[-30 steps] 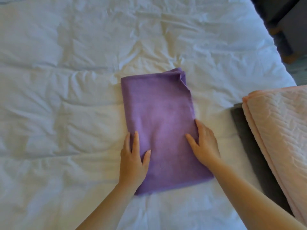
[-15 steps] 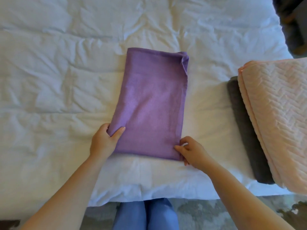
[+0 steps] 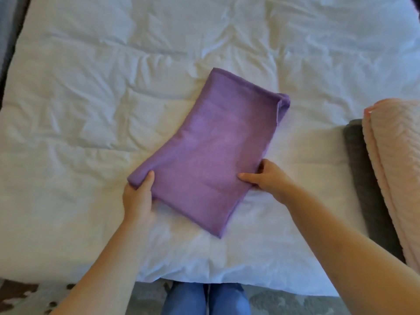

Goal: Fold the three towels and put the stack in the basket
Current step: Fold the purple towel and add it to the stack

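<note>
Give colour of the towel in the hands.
Plain purple towel, no pattern; the head view shows it best.

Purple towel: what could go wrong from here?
The purple towel has a loose, bulging far right corner; it may spring open when lifted. The left hand and right hand grip only its near end, so the far end could sag and unfold.
</note>
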